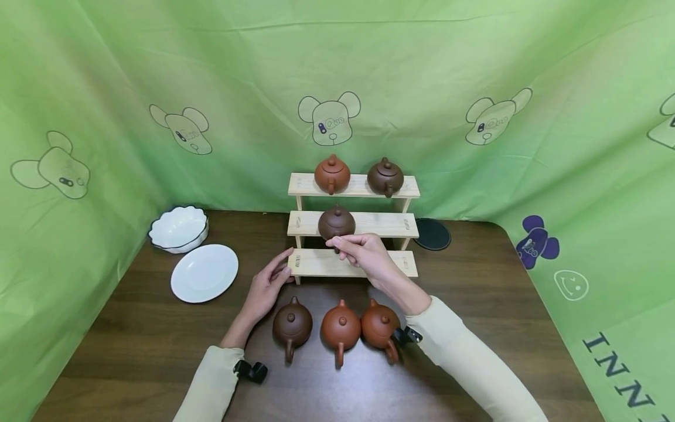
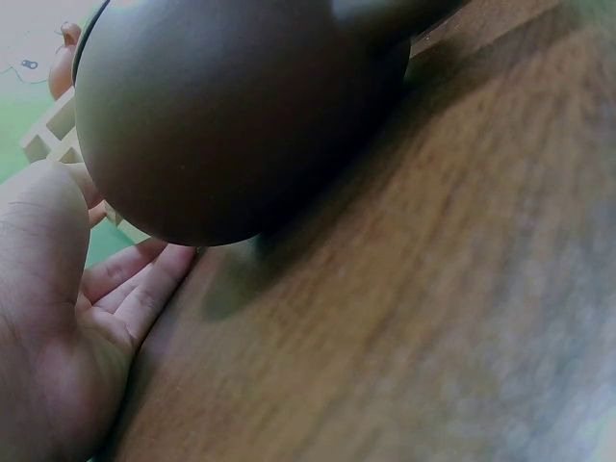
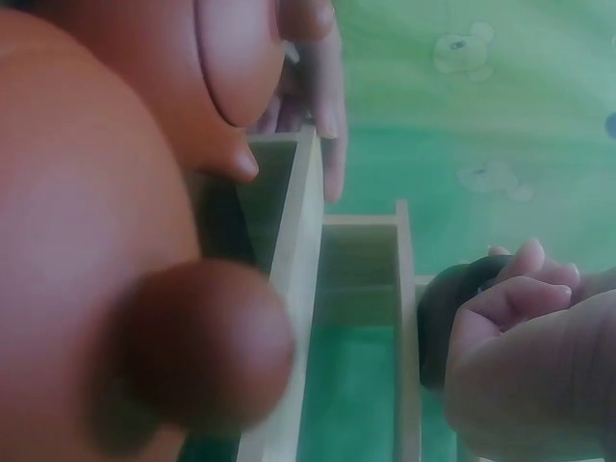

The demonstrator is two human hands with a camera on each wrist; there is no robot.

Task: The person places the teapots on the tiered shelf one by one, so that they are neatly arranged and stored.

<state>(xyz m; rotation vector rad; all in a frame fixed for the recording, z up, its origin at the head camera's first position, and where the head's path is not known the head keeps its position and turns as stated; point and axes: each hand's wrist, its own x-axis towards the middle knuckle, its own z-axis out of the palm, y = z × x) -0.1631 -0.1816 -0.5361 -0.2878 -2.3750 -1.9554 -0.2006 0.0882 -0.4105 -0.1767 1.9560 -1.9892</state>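
Note:
My right hand [image 1: 364,252] pinches the handle of a dark brown teapot [image 1: 336,221] on the middle step of a wooden display stand [image 1: 358,225]. In the right wrist view, my bent fingers lie against the side of that dark teapot [image 3: 445,313]. My left hand [image 1: 268,288] rests at the left end of the lowest step, its fingers fairly straight and touching the wood. Another dark brown teapot [image 1: 292,323] stands on the table by the left wrist and fills much of the left wrist view. Two reddish-brown teapots, one central [image 1: 340,328] and one under the right wrist [image 1: 378,323], stand beside it.
On the top step sit a reddish teapot [image 1: 332,174] and a dark one [image 1: 386,176]. A white plate [image 1: 204,274] and a scalloped white bowl [image 1: 179,228] stand at the left. A black round coaster [image 1: 433,234] lies right of the stand. Green cloth [image 1: 411,76] hangs behind.

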